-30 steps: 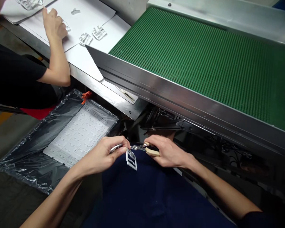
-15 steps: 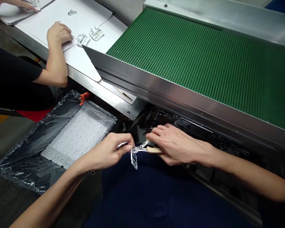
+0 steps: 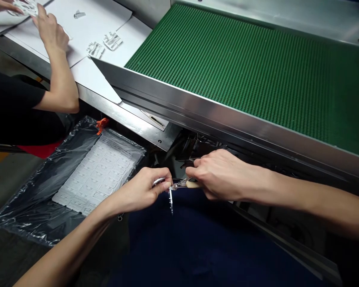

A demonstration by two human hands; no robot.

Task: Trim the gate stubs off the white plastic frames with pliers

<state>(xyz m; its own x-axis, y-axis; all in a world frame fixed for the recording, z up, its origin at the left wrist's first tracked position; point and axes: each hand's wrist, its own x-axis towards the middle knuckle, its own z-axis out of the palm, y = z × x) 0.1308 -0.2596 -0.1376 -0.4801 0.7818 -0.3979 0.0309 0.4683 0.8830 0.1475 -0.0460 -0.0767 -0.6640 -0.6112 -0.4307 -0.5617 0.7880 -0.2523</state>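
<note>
Between the thumb and fingers of my left hand (image 3: 146,188) is a thin white plastic part (image 3: 171,202), one piece of it hanging below the fingertips. My right hand (image 3: 224,175) is closed around the cream-coloured handles of a pair of small nippers (image 3: 185,183). The nippers' jaws meet the white part right beside my left fingertips. Most of the handles are hidden under my right fingers, and part of the white piece is covered by my left hand.
A green ribbed conveyor belt (image 3: 233,75) with a metal side rail (image 3: 197,103) runs beyond my hands. At left stands a plastic-lined bin (image 3: 26,199) with a white moulded tray (image 3: 95,171) and an orange clamp (image 3: 101,125). A co-worker's hand (image 3: 52,34) handles white parts at the worktable (image 3: 95,99).
My right hand has squeezed the nipper handles together. The hanging white piece has turned edge-on. The co-worker's hand has moved up and left to a white part.
</note>
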